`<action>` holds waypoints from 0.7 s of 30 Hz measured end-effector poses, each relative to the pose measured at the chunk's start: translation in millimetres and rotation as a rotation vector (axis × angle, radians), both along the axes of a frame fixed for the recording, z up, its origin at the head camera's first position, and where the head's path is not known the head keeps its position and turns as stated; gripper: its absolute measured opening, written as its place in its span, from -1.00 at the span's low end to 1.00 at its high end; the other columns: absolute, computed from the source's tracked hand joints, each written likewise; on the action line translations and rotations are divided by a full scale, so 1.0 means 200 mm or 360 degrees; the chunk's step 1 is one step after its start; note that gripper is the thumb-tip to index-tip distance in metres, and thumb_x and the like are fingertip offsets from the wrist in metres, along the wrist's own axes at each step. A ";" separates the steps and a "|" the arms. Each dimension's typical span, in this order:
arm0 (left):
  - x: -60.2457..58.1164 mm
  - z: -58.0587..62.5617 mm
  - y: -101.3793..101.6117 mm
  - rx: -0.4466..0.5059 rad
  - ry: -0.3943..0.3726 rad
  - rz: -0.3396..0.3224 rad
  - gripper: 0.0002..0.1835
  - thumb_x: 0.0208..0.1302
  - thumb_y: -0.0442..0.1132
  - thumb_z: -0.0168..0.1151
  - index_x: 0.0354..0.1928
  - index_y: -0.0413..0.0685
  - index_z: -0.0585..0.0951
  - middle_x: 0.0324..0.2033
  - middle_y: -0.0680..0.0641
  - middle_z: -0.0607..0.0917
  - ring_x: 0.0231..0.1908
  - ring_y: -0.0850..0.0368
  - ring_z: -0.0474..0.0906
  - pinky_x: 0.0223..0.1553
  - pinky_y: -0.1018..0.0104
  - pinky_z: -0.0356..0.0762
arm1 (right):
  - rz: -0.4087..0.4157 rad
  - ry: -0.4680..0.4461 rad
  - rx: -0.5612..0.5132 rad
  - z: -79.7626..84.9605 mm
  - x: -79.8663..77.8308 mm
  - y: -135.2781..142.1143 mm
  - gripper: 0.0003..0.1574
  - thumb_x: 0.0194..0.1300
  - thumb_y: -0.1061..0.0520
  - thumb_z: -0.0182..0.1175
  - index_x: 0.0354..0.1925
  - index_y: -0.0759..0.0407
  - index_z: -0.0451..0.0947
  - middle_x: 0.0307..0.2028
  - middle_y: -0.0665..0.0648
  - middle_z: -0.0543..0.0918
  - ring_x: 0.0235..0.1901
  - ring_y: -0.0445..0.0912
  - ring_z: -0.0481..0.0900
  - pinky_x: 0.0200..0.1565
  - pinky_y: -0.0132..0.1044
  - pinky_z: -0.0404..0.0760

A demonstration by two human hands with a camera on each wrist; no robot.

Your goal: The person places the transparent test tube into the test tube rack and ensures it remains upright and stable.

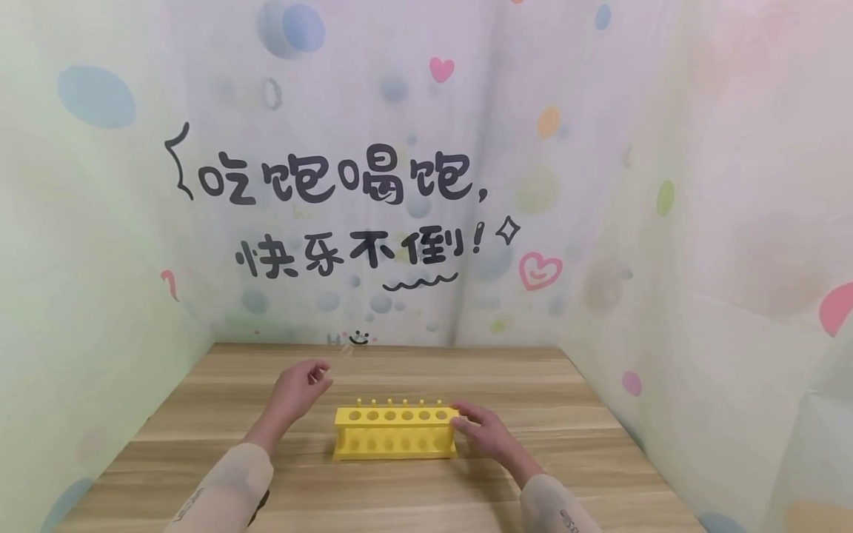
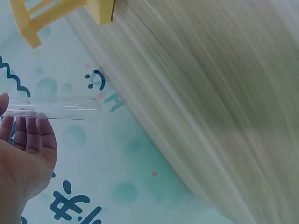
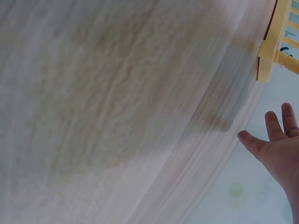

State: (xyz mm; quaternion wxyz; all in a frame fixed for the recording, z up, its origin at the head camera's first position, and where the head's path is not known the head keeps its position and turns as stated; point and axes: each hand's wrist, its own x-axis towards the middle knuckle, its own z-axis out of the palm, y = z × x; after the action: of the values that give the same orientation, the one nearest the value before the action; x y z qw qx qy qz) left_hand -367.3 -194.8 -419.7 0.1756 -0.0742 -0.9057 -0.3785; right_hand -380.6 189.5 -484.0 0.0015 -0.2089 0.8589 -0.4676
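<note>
Test tube — left hand raised, pinching — right hand spread at rack

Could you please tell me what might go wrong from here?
The smooth, clear tube might slip, since the left hand holds it at one end only.
It is tilted, while the holes of the rack face up, so it could knock a rim on the way in.
The right hand, beside the rack's end, might nudge it.

Light-brown wood-grained counter enclosed by whitish dotted walls
Black Chinese lettering is displayed on the back wall.
</note>
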 end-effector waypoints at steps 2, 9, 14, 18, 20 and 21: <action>0.00 0.01 0.01 0.0031 0.0010 -0.0001 -0.70 0.32 -0.27 0.27 0.03 -0.27 0.60 -0.28 -0.06 0.63 -0.25 0.04 0.54 -0.23 0.12 0.58 | 0.0004 -0.0005 0.0003 0.00 0.00 0.00 -0.43 0.46 -0.07 0.13 0.29 0.20 0.47 0.27 0.40 0.46 0.26 0.36 0.38 0.18 0.29 0.41; 0.01 0.07 0.05 0.0140 0.0048 -0.0026 -0.67 0.34 -0.27 0.26 0.07 -0.29 0.58 -0.25 -0.09 0.63 -0.24 0.03 0.53 -0.26 0.19 0.55 | 0.0011 0.0000 0.0003 -0.01 -0.01 0.00 -0.41 0.45 -0.12 0.14 0.28 0.18 0.49 0.26 0.41 0.46 0.26 0.36 0.37 0.17 0.28 0.42; 0.02 0.11 0.09 0.0195 0.0085 -0.0027 -0.66 0.34 -0.27 0.27 0.08 -0.30 0.57 -0.23 -0.13 0.64 -0.22 0.00 0.55 -0.24 0.18 0.57 | 0.0006 0.0005 -0.0002 -0.01 0.00 0.00 -0.43 0.45 -0.09 0.14 0.27 0.19 0.49 0.25 0.40 0.47 0.25 0.35 0.38 0.19 0.28 0.41; 0.02 0.13 0.11 0.0250 0.0106 -0.0023 -0.66 0.33 -0.28 0.28 0.09 -0.29 0.57 -0.22 -0.13 0.64 -0.21 0.00 0.55 -0.24 0.22 0.57 | 0.0001 -0.0005 -0.0017 0.00 0.00 0.00 -0.43 0.45 -0.07 0.15 0.28 0.19 0.49 0.25 0.39 0.48 0.26 0.33 0.39 0.18 0.26 0.42; 0.03 0.14 0.12 0.0278 0.0112 -0.0020 -0.66 0.33 -0.30 0.28 0.09 -0.30 0.57 -0.22 -0.13 0.64 -0.21 0.01 0.54 -0.24 0.22 0.56 | 0.0002 -0.0009 -0.0022 0.00 0.01 0.00 -0.44 0.45 -0.06 0.16 0.28 0.19 0.48 0.25 0.39 0.47 0.26 0.33 0.38 0.18 0.26 0.43; 0.03 0.14 0.12 0.0291 0.0114 -0.0018 -0.67 0.33 -0.29 0.28 0.08 -0.29 0.57 -0.21 -0.12 0.64 -0.21 0.01 0.54 -0.23 0.22 0.56 | 0.0002 -0.0009 -0.0024 0.00 0.01 0.00 -0.44 0.45 -0.05 0.16 0.28 0.20 0.48 0.25 0.39 0.47 0.26 0.33 0.38 0.18 0.26 0.43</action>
State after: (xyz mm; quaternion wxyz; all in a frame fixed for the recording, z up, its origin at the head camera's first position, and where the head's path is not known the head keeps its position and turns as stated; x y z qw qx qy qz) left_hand -361.4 -170.5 -391.6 0.2118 -0.0765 -0.8602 -0.4576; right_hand -379.1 188.9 -484.8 0.0026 -0.2082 0.8552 -0.4747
